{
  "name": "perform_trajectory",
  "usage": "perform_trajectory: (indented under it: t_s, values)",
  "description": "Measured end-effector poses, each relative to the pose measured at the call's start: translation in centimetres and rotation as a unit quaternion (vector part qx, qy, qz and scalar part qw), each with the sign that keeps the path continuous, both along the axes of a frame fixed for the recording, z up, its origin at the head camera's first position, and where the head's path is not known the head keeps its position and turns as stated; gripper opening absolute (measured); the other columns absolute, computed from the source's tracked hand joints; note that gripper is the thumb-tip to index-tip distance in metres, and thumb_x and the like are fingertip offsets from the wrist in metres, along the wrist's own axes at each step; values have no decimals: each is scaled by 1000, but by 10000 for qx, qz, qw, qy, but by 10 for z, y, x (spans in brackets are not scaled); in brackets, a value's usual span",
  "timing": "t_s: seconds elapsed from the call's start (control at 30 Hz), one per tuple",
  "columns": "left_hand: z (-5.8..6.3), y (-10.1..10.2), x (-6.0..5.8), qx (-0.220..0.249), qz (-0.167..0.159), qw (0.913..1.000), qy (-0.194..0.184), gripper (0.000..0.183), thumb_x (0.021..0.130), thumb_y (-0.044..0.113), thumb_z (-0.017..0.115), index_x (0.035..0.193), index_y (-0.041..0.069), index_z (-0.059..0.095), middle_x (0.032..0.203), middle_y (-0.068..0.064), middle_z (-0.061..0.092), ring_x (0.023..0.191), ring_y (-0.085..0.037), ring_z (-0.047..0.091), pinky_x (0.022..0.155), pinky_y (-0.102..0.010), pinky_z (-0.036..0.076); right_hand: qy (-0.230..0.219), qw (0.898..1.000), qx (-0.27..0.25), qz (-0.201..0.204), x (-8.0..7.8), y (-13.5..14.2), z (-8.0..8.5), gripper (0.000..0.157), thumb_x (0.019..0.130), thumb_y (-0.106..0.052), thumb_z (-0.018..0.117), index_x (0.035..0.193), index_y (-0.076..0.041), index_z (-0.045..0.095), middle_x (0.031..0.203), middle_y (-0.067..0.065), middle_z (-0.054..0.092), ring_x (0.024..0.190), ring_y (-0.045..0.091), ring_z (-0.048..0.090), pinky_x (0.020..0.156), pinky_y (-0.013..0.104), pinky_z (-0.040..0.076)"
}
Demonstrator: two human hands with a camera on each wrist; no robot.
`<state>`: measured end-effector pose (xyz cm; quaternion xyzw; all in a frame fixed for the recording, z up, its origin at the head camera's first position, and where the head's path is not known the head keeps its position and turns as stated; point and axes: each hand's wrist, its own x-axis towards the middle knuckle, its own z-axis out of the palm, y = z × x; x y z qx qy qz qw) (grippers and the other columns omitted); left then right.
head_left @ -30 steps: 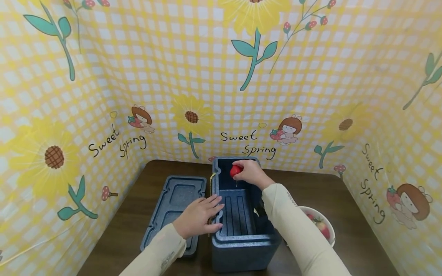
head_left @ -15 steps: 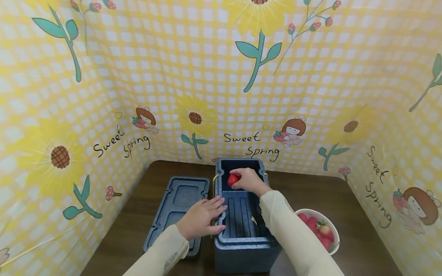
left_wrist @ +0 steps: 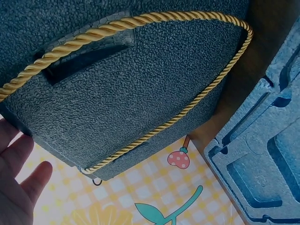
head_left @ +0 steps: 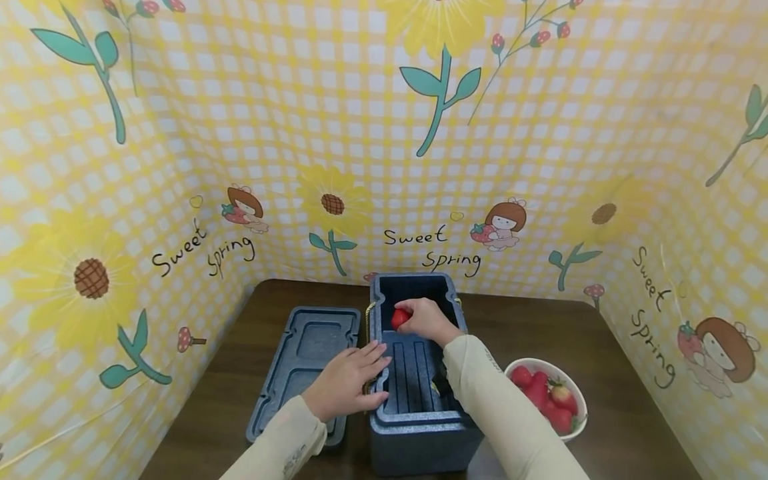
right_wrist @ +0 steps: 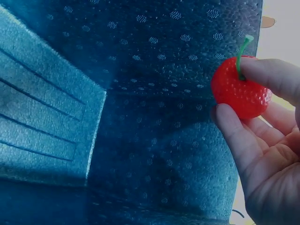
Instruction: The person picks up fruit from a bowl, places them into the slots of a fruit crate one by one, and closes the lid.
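Inside the opening of the dark blue foam box (head_left: 414,419), my right hand (head_left: 427,319) pinches a shiny red strawberry (head_left: 400,319) between thumb and fingers. Its green stem and dimpled skin show in the right wrist view, where the strawberry (right_wrist: 241,89) is held apart from the dotted inner walls. My left hand (head_left: 345,380) rests on the box's left rim with its fingers straight. In the left wrist view, part of that hand (left_wrist: 18,173) reaches to the box's edge. A gold twisted rope (left_wrist: 154,17) runs along the box's outer side.
The box's lid (head_left: 309,353) lies flat on the brown table (head_left: 510,320), left of the box. To the right stands a white bowl (head_left: 583,403) with several strawberries, partly covered by my right sleeve (head_left: 504,407). Patterned yellow checked cloth (head_left: 384,133) surrounds the table.
My right hand has moved down and nearer with the strawberry, deeper into the box opening. More of the bowl shows beside the sleeve. My left hand has stayed on the rim.
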<state>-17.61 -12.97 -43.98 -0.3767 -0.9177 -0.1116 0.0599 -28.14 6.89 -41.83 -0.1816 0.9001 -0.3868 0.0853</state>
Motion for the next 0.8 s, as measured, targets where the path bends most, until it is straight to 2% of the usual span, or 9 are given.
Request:
perform_trajectory:
  t_s: [0.8]
  values:
    - [0, 0, 1, 27, -4, 10000, -37, 56, 91, 42, 57, 132, 5, 58, 141, -12, 49, 133, -26, 42, 102, -49, 39, -39, 10000, 54, 73, -2, -2, -7, 48, 75, -1, 76, 121, 3, 63, 108, 13, 68, 88, 19, 60, 82, 34, 52]
